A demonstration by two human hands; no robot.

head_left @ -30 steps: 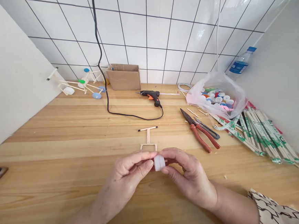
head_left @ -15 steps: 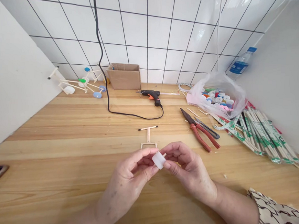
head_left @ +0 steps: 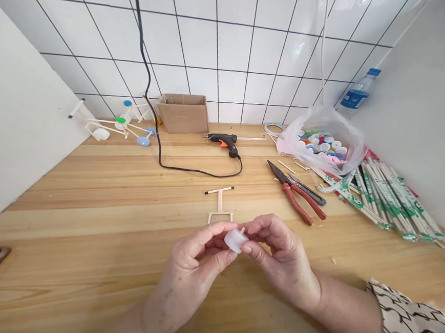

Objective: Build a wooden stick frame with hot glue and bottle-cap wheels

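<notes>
White plastic bottle cap (head_left: pixel 235 240) above the tabletop (head_left: pixel 90 187), gripped between closed fingers (head_left: pixel 211 236) of left hand (head_left: pixel 189 266) and right hand (head_left: pixel 280 258). Just beyond, a small wooden stick frame (head_left: pixel 219 205); farther, a glue gun (head_left: pixel 220 140), red-handled pliers (head_left: pixel 296 203), a cardboard box (head_left: pixel 184 114), and a clear plastic bag (head_left: pixel 293 144) with colored bottle caps (head_left: pixel 324 146).

Two hands (head_left: pixel 193 272), one white cap (head_left: pixel 235 240) (plastic), one glue gun (head_left: pixel 224 142)
</notes>
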